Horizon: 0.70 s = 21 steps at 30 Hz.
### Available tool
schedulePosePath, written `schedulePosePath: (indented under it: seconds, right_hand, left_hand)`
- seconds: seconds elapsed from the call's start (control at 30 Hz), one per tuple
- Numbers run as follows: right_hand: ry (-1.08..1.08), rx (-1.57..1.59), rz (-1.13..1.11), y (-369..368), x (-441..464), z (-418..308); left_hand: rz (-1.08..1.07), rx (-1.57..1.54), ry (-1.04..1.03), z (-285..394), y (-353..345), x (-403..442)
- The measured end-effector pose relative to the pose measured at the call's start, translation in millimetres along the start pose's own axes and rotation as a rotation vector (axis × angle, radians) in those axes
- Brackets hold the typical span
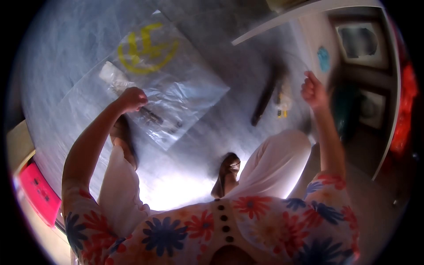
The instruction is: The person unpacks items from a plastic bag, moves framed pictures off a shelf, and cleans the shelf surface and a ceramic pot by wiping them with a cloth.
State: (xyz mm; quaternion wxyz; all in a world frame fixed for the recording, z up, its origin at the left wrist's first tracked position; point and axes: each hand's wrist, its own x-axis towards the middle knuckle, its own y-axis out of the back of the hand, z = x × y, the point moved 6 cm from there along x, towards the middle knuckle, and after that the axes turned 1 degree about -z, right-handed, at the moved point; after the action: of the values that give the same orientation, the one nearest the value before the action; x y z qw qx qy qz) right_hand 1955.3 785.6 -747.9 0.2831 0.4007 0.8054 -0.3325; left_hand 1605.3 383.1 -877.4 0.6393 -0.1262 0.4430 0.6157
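My left hand is closed over a clear plastic sheet or bag on the grey floor. What its fingers hold, if anything, is hidden. A pale-ended object shows above that hand, and a dark, handle-like piece shows below it; whether they are one thing I cannot tell. Raised at the right, my right hand has its fingers pinched together. A faint thin line, perhaps a thread, seems to run up-left from its fingertips. Yellow marking shows on the plastic.
On the floor between my hands lie a long dark strip and a small clear packet with yellow parts. At right stands a pale-edged furniture piece with framed panels. A pink stool-like object is at lower left.
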Motion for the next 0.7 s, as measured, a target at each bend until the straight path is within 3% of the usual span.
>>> schedulePosePath:
  seconds: [0.03,0.07,0.17,0.27,0.3,0.37,0.4,0.43,0.57,0.7]
  right_hand:
    - [-0.023,0.040,-0.104,-6,-8,-2]
    - [-0.022,0.014,-0.128,-5,-12,-7]
    - [-0.069,-0.102,0.128,35,-1,2]
    - [-0.059,-0.264,0.087,3,-14,-2]
    - [-0.095,-0.279,0.083,-2,-16,3]
    - [-0.136,-0.347,0.057,-16,-18,17]
    - [-0.171,-0.369,0.004,-38,-28,24]
    - [-0.205,-0.408,0.033,-53,-34,34]
    - [-0.369,-0.520,0.115,-71,-57,72]
    - [-0.521,-0.482,0.158,-80,-81,111]
  left_hand:
    - [-0.032,-0.155,0.191,-3,-3,-6]
    - [-0.038,-0.129,0.146,-1,-3,-3]
    - [0.043,-0.206,0.112,9,1,-3]
    - [0.094,0.206,-0.318,18,-9,8]
    - [0.215,0.367,-0.375,15,-17,11]
    - [0.245,0.343,-0.213,22,-42,5]
    - [0.044,0.376,-0.082,35,-58,-1]
    - [-0.014,0.455,-0.013,48,-71,-11]
    - [-0.121,0.549,-0.143,77,-127,-23]
    - [0.024,0.479,-0.147,86,-142,-4]
